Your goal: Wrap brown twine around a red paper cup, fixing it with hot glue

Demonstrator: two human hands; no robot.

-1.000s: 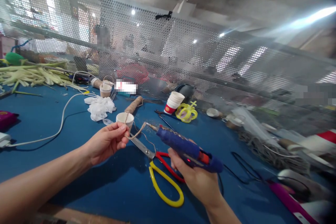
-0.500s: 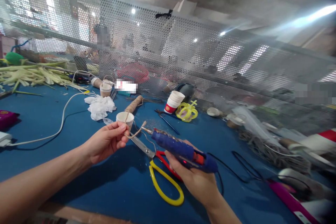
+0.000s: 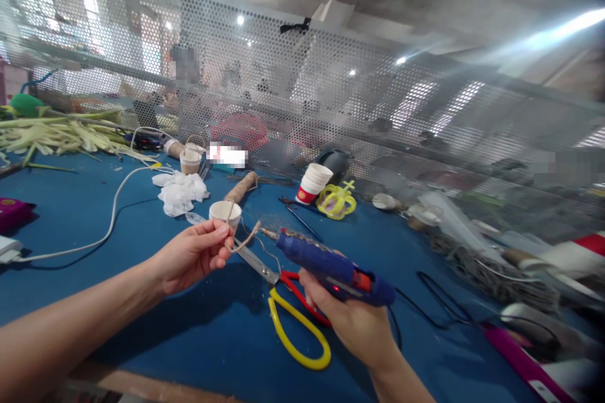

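Observation:
Between thumb and fingers, my left hand (image 3: 198, 255) pinches a brown twine (image 3: 246, 240) whose free end sticks up to the right. My right hand (image 3: 354, 321) is wrapped round a blue glue gun (image 3: 331, 264) with a small red light on its side. The gun's metal nozzle points left, close to the twine's end; whether they touch I cannot tell. Just behind my left hand stands a white paper cup (image 3: 225, 212), with a twine-wrapped roll (image 3: 241, 187) beyond it. Below both hands lie scissors (image 3: 297, 334) with one yellow and one red handle, blades partly hidden.
Stacked paper cups (image 3: 313, 184) and a yellow crown-shaped piece (image 3: 336, 203) stand at the back, near pliers (image 3: 300, 217). Crumpled white mesh (image 3: 179, 193) and a white cable (image 3: 115, 214) lie left. Grey cord bundles (image 3: 496, 271) crowd the right. A perforated screen (image 3: 283, 82) closes the back.
My right hand has shifted the glue gun slightly right, its nozzle backing off a little along the twine's tip. My left hand has stayed nearly still, still pinching the twine.

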